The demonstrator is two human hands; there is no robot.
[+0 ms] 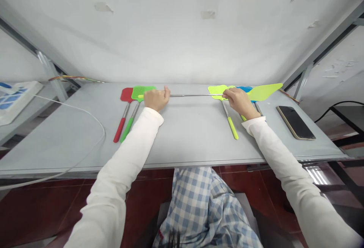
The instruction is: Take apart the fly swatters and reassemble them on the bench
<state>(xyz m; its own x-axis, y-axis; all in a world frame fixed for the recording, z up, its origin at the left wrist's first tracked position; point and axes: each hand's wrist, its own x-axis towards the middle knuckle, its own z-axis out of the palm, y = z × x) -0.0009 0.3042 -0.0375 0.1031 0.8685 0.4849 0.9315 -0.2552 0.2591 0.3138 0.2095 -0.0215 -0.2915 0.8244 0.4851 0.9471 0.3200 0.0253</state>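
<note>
yellow handle of the extended silver-rod swatter: mostly covered by the left hand
blue plastic swatter head: largely hidden behind the right hand and lime-green paddle
white and blue device: cut off by the left edge
fingers' grip on the rod: too small to tell

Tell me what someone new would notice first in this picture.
A yellow-green fly swatter stretched out sideways, its thin metal rod spanning between the left hand and right hand at the table's far middle. Red and green swatters lie at left, and a dark phone at right.
</note>
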